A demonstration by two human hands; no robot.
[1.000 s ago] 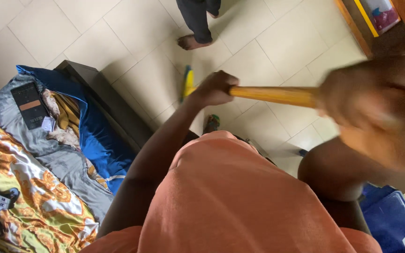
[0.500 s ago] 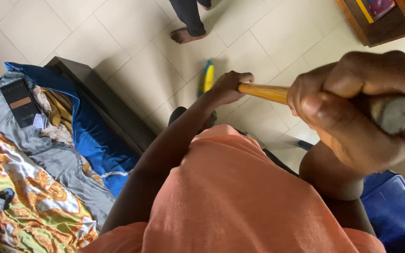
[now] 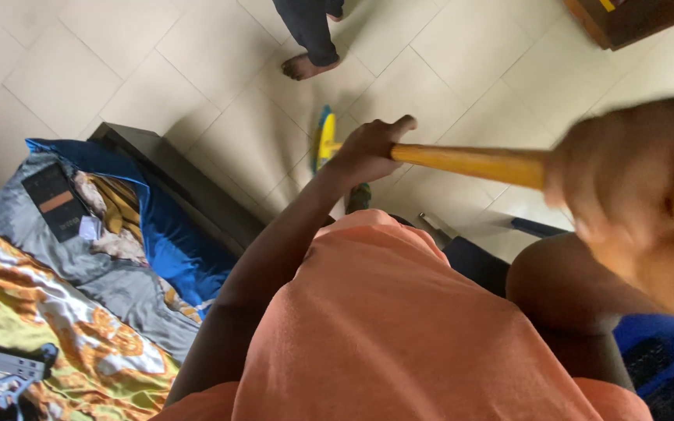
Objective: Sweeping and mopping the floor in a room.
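I look down over my orange shirt at a broom with a yellow wooden handle (image 3: 470, 162). My left hand (image 3: 368, 148) grips the handle low down, close to the yellow and blue broom head (image 3: 324, 139) on the tiled floor (image 3: 220, 62). My right hand (image 3: 649, 195), blurred and close to the camera, grips the handle's upper end.
A bed with blue, grey and yellow patterned sheets (image 3: 56, 265) lies at the left, a dark flat box (image 3: 58, 201) on it. Another person's bare foot and dark trouser leg (image 3: 306, 47) stand at the top. A wooden shelf corner (image 3: 626, 19) is top right, a blue bin (image 3: 665, 351) bottom right.
The broom head has swung left across the tiles. My right hand has shifted and blurred with the motion. The view has tilted slightly, and the other person's foot sits higher in frame.
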